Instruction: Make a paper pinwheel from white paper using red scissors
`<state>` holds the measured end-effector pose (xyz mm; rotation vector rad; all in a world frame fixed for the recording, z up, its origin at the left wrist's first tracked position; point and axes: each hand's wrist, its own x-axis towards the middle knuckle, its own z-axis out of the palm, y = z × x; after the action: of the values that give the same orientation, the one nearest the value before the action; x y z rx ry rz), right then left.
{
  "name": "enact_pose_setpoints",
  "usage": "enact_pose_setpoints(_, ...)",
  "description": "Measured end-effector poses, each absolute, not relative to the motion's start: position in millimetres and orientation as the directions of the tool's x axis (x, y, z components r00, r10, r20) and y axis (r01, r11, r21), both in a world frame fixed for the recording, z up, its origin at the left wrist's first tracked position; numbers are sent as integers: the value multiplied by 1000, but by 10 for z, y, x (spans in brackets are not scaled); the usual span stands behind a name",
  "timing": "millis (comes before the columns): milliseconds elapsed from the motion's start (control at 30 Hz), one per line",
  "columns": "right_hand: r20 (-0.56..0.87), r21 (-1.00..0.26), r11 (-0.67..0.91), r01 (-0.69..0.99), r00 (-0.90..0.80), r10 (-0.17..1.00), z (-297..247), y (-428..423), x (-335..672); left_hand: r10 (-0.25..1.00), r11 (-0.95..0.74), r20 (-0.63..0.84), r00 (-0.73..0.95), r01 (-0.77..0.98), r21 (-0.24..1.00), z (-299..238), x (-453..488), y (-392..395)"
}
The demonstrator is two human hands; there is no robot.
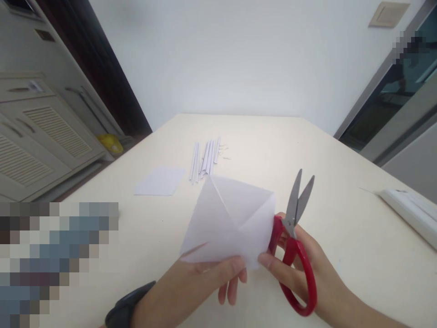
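A creased white sheet of paper [225,218] is held up over the table, with fold lines running across it and a slit near its lower left edge. My left hand [218,278] pinches its bottom edge between thumb and fingers. On the right, my right hand [303,264] has its fingers through the handles of red-handled scissors [292,228], whose blades stand apart and point up and away. The right thumb also presses against the paper's lower right corner. Parts of the right fingers are hidden behind the handles and the sheet.
Several rolled paper tubes [206,159] lie beyond the sheet, with thin scraps [223,149] beside them. A flat white paper [160,181] rests to the left on the cream table [266,141]. A white roll-like object [411,209] lies at the right edge. A wall bounds the far side.
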<state>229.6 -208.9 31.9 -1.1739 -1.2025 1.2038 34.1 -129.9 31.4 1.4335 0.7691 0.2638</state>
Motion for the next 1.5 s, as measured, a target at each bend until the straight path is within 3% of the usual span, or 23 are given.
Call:
enact_pose_setpoints(100, 67, -995, 66, 74, 10, 998, 327, -2120, 2291, 678, 66, -290, 676, 337, 939, 334, 343, -1310)
enact_pose_setpoints(233, 75, -995, 75, 71, -3, 997, 351, -2134, 2307, 743, -34, -222, 632, 367, 930, 366, 356, -1331)
enact_pose_setpoints(400, -55, -998, -56, -1, -121, 991, 382, -2062, 2364, 789, -346, 121, 603, 272, 898, 417, 294, -1315)
enact_pose_setpoints(500, -96, -992, -113, -59, -233, 968, 381, -2023, 2381, 797, -426, 263, 543, 197, 883, 444, 237, -1297)
enact_pose_setpoints(700, -227, -959, -274, -67, -391, 892, 351, -2040, 2350, 854, -301, 264, 448, 12, 954, 406, 208, -1274)
enact_pose_setpoints(833, -160, -973, -214, -82, -429, 889, 326, -2082, 2346, 860, -287, 269, 433, -26, 958, 399, 218, -1266)
enact_pose_setpoints(1100, -78, -996, -84, 8, -474, 877, 481, -2105, 2336, 866, -292, 265, 424, -1, 956, 415, 250, -1247)
enact_pose_setpoints(1267, -211, -977, -150, 153, -568, 796, 586, -2109, 2322, 869, -270, 232, 437, 26, 963, 427, 269, -1257)
enact_pose_setpoints(1500, -188, -981, -134, 137, -543, 819, 588, -2145, 2317, 865, -259, 166, 473, 139, 956, 492, 285, -1267)
